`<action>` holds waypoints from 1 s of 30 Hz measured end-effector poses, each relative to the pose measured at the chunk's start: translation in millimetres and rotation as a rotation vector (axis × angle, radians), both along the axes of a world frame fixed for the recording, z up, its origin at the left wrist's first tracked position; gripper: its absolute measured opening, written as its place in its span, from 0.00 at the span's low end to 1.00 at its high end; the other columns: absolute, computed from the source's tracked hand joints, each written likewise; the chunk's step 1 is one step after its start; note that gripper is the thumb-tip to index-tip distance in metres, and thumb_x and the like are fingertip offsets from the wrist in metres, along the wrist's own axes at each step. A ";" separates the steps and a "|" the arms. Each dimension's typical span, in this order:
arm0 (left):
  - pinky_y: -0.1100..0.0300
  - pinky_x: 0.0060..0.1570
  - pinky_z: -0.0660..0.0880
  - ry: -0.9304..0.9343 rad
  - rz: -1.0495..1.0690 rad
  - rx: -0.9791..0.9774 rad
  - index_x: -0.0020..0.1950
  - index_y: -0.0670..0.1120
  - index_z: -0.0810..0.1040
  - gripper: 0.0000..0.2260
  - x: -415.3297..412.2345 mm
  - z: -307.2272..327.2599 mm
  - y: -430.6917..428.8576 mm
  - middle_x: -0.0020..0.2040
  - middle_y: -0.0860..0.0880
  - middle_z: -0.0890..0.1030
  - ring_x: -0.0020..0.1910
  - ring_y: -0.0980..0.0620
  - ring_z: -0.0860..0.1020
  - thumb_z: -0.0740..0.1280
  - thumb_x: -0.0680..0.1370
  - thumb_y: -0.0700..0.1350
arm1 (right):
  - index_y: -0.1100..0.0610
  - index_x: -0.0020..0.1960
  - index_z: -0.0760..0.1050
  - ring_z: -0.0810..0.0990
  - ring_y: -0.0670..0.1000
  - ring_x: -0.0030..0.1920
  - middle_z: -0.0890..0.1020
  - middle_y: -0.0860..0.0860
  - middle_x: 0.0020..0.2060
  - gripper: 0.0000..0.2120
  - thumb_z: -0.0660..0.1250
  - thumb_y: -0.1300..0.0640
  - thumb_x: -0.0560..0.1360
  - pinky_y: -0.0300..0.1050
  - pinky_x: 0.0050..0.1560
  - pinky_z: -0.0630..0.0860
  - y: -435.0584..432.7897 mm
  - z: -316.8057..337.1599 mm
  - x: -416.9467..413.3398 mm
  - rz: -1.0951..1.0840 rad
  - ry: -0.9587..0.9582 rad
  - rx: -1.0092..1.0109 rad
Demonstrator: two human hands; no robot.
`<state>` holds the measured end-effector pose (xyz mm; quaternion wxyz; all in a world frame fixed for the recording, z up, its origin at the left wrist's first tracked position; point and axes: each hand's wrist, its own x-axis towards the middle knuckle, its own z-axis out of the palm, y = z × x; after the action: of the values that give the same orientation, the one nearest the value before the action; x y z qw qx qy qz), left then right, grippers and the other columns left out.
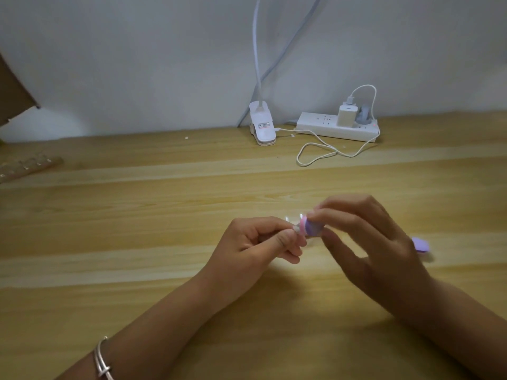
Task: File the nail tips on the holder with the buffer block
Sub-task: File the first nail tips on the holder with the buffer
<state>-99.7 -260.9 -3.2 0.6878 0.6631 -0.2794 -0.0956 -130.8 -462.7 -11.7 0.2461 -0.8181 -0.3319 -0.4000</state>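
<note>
Buffer block [394, 229], purple-pink, is pinched by the right hand [378, 242], clear holder [293, 217] by the left hand [258, 242]; clip-lamp label [264, 124] illegible.

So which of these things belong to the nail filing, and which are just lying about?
In the job: left hand pinching the clear nail tip holder; right hand gripping the pink-and-purple buffer block.
Lying about: clip lamp, power strip, charger and its cable, a purple piece beside the right hand, a pale strip at far left.
</note>
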 end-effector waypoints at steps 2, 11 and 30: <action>0.61 0.42 0.79 -0.006 -0.029 0.004 0.49 0.36 0.83 0.08 -0.5 1.0 0.7 0.40 0.40 0.83 0.40 0.47 0.82 0.65 0.79 0.37 | 0.61 0.59 0.79 0.79 0.55 0.55 0.81 0.57 0.53 0.12 0.68 0.70 0.78 0.44 0.60 0.74 6.0 -3.8 -5.0 0.054 -0.011 -0.059; 0.55 0.39 0.79 0.056 -0.037 0.044 0.44 0.34 0.80 0.11 2.4 0.8 2.1 0.37 0.40 0.78 0.37 0.46 0.78 0.62 0.79 0.39 | 0.64 0.56 0.81 0.80 0.55 0.53 0.82 0.58 0.51 0.11 0.69 0.72 0.76 0.46 0.58 0.76 4.2 -1.3 -2.5 0.028 0.004 -0.047; 0.58 0.37 0.77 0.014 0.097 -0.158 0.41 0.41 0.83 0.10 7.3 3.7 8.2 0.35 0.44 0.80 0.36 0.49 0.79 0.64 0.78 0.39 | 0.65 0.53 0.82 0.80 0.54 0.50 0.82 0.55 0.49 0.07 0.69 0.69 0.76 0.46 0.56 0.76 -9.8 -0.5 11.0 -0.138 -0.016 0.059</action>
<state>-92.4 -252.6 0.4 0.7436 0.6190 -0.2488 -0.0446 -119.7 -472.5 -12.2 0.2394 -0.8283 -0.2644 -0.4321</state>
